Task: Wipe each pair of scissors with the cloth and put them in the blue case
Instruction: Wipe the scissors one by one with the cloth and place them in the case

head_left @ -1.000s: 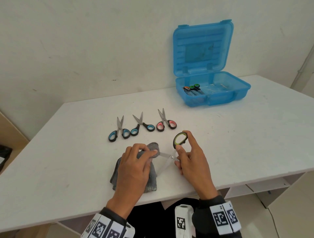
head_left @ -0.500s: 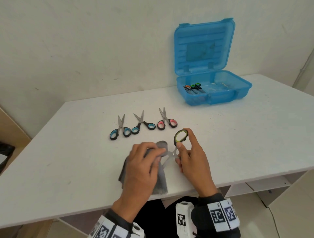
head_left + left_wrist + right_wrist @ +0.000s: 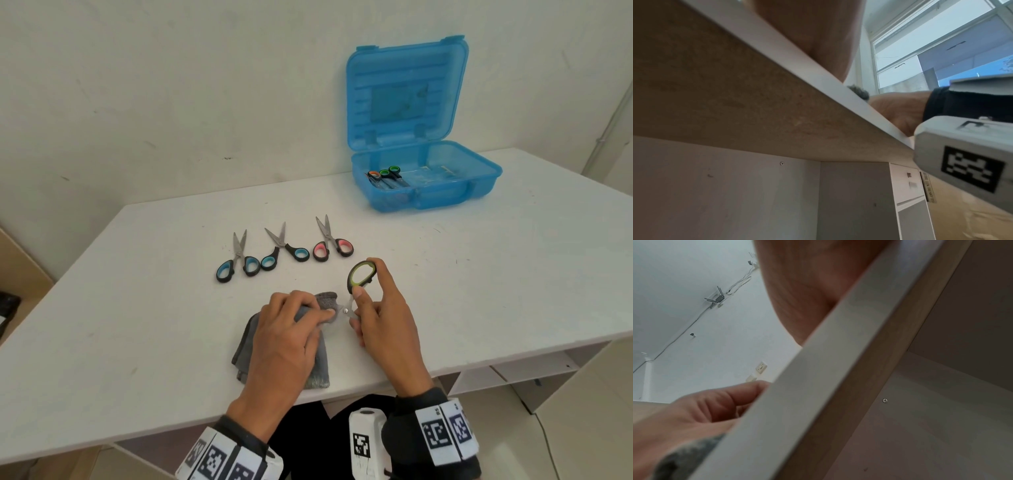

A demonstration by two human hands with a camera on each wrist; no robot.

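Wiping yellow-green scissors at table's near edge; three pairs waiting, case far right.

Left to right: three scissors (image 3: 279, 251) in a row, tips pointing away, beyond both hands. Left hand (image 3: 287, 339) curled round grey cloth (image 3: 320, 368), pinching it over the blades. Yellow-green scissors (image 3: 358, 284) just right of that, gripped at the handles by right hand (image 3: 385, 329), thumb and fingers closed on them; long axis running from handle loop, up and away, down-left into the cloth. Blue case (image 3: 479, 190) open, well apart, far right and beyond; right hand nearer, so likely the carrying hand. Inside case, a few pairs at left end, count unclear. Blades hidden under cloth; lower handle loop hidden by fingers. Wrist views mostly blocked by table edge; fingers barely shown.
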